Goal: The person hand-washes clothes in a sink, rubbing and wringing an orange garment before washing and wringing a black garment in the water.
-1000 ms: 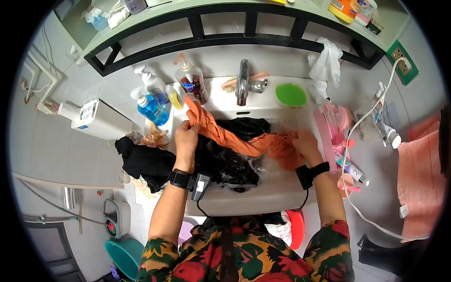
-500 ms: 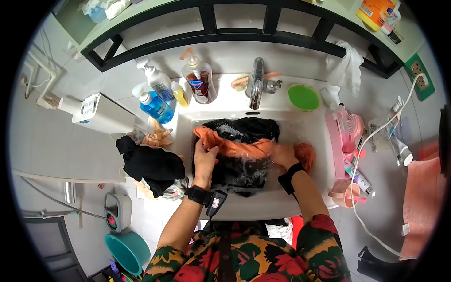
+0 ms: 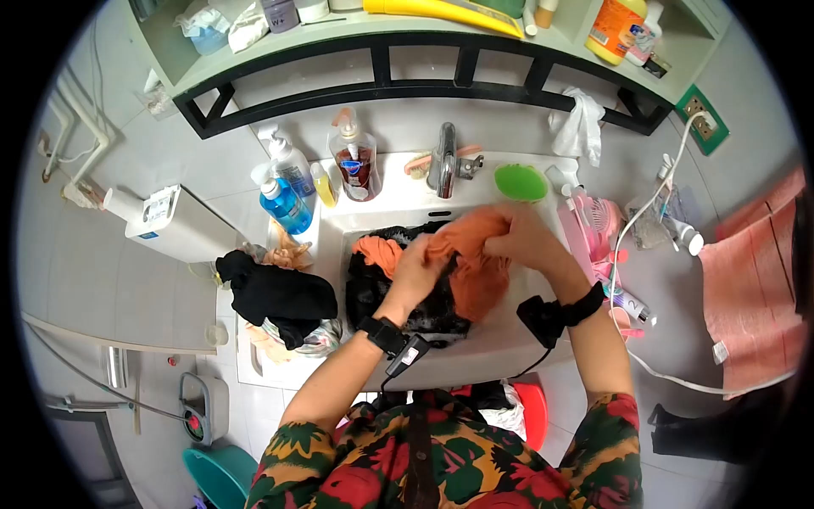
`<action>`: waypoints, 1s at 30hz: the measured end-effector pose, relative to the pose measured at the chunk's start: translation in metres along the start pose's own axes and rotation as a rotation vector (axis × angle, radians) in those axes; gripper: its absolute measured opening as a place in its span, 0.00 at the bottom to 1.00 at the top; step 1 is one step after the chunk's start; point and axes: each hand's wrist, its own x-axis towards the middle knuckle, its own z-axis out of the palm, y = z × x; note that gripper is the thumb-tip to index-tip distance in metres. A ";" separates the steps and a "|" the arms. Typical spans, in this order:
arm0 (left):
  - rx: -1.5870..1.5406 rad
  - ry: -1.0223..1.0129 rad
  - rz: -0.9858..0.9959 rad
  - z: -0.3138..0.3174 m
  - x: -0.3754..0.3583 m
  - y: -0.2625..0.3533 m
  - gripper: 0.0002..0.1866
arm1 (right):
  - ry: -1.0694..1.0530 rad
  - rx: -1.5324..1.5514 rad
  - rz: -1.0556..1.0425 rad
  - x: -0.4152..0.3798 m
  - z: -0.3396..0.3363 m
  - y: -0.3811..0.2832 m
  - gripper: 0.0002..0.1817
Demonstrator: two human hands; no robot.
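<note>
An orange cloth point(image 3: 477, 280) is stretched between my two hands over the washbasin point(image 3: 532, 322). My left hand point(image 3: 414, 278) grips its middle part, while one end lies to the left on the wet black cloth point(image 3: 366, 293). Higher up and to the right, my right hand point(image 3: 530, 242) holds a lifted fold, with the fabric hanging down between the hands. Soapy wet black fabric fills the bottom of the basin. The fingertips of both hands are partly hidden by the cloth.
Behind the basin stand the faucet point(image 3: 444, 161), a green soap dish point(image 3: 521, 182) and pump bottles, one blue point(image 3: 287, 206). A heap of black clothing point(image 3: 280, 293) lies at the left. To the right are a pink rack point(image 3: 585, 229) and a white cable point(image 3: 632, 220).
My right hand has risen up and away from the basin, lifting the right part of the orange cloth. My left hand has shifted right along it. The view has tilted slightly.
</note>
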 end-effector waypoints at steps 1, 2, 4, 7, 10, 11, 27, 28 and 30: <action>-0.467 -0.032 -0.261 -0.012 0.001 0.042 0.12 | 0.017 -0.019 -0.031 -0.003 -0.002 -0.024 0.17; -0.462 -0.006 -0.260 -0.020 0.005 0.061 0.10 | 0.031 -0.041 -0.061 -0.005 -0.005 -0.044 0.21; -0.424 0.013 -0.333 -0.041 0.014 0.093 0.06 | 0.091 0.011 -0.114 -0.005 -0.012 -0.060 0.22; -0.447 0.126 -0.171 -0.060 0.019 0.152 0.07 | 0.181 0.187 -0.224 -0.012 -0.015 -0.088 0.23; -0.454 0.171 -0.017 -0.073 0.024 0.180 0.08 | 0.243 0.345 -0.313 -0.008 -0.014 -0.090 0.23; -0.453 0.174 -0.021 -0.072 0.024 0.179 0.08 | 0.272 0.384 -0.344 -0.006 -0.012 -0.086 0.24; 0.768 -0.284 -0.389 0.000 -0.029 -0.062 0.35 | -0.181 -0.547 0.111 0.012 0.097 0.175 0.43; 0.828 -0.421 -0.462 0.003 -0.026 -0.063 0.35 | -0.223 -0.658 0.204 0.012 0.102 0.171 0.40; 0.838 -0.569 -0.519 0.005 -0.023 -0.073 0.34 | -0.246 -0.754 0.221 0.014 0.105 0.179 0.33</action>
